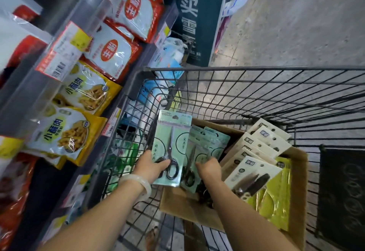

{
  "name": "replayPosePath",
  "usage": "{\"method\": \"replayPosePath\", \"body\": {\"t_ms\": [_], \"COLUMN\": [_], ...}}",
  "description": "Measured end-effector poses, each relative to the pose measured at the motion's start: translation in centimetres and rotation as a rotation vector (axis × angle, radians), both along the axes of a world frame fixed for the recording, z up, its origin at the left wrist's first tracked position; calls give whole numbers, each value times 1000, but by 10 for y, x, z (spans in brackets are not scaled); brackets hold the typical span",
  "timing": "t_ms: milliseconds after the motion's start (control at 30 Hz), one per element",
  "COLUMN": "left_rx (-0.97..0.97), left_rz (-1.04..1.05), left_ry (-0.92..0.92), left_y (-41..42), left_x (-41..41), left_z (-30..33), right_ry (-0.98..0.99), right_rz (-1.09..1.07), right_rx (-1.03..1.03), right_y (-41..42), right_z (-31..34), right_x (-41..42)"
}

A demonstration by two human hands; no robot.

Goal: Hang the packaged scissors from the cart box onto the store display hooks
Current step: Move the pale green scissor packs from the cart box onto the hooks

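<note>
My left hand (pixel 153 167) is closed on a pale green scissors pack (pixel 171 148), lifted upright at the left end of the cardboard box (pixel 296 181) in the wire cart (pixel 256 85), while my right hand (pixel 209 169) has its fingers curled over the next green packs (pixel 205 144) standing in the box. I'd grip low, near the handles, so the card's top (where its hang hole should be) stays free. No display hooks are in view, only snack bags (pixel 83 93) on the shelf to my left.
</note>
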State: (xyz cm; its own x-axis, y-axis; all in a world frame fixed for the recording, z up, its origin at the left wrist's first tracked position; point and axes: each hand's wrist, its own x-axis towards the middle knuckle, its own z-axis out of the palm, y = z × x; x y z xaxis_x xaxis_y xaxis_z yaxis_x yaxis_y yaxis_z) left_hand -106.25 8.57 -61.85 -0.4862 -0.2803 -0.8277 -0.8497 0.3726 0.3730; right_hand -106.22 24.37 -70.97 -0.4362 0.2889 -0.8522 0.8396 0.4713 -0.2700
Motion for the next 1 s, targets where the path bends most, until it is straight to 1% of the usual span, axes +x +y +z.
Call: {"method": "replayPosePath", "body": {"t_ms": [100,167,333,433,567,633,700,767,833,900,1000], "left_rx": [9,20,7,22,55,83,139,146,128,119,90], "left_rz": [21,36,84,129,198,233,289,341,405,467,553], "left_ry": [11,25,62,117,188,230,312,396,476,546,653], "left_y": [4,6,0,-7,-13,-19,-33,-51,-62,-71,-90], "left_x": [-2,-3,4,12,28,39,55,75,103,141,217], "left_z": [2,3,17,25,42,56,61,65,105,143,172], "right_ry": [1,42,234,338,458,516,588,641,680,716,774], "right_rz": [-3,19,12,17,101,128,199,293,360,476,644], "right_rx": [-113,-120,-123,-140,-187,-253,-303,-351,-412,-458,-508], "right_y": [-1,-2,7,15,16,6,-6,-21,-39,-59,-93], "right_z": [2,8,39,61,91,123,154,183,212,234,263], "right_x": [5,7,-1,-6,-7,-7,-3,9,27,51,102]}}
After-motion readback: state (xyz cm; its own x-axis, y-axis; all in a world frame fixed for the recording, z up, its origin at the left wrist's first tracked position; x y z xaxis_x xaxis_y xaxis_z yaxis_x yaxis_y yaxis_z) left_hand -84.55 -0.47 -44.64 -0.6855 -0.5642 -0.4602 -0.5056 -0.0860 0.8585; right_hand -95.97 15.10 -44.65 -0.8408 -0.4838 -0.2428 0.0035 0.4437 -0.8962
